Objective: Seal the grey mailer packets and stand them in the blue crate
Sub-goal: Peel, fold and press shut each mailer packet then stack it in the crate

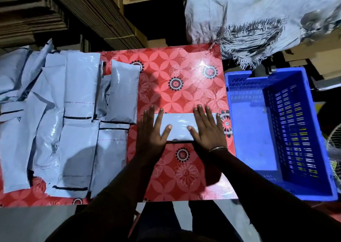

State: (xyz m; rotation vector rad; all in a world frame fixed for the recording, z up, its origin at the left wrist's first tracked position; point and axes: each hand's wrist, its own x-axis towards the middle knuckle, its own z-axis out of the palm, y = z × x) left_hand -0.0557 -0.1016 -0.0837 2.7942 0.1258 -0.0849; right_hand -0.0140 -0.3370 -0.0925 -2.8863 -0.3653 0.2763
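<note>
Head view: grey mailer packet (180, 126) under flat fingers (202, 115)

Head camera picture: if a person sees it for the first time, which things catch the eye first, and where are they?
The red flowered table top fills the middle, and on it the left hand and right hand press flat on one grey packet. To the left lies a heap of grey mailer packets, overlapping each other. At the right stands the blue crate, with no packet visible inside.
</note>
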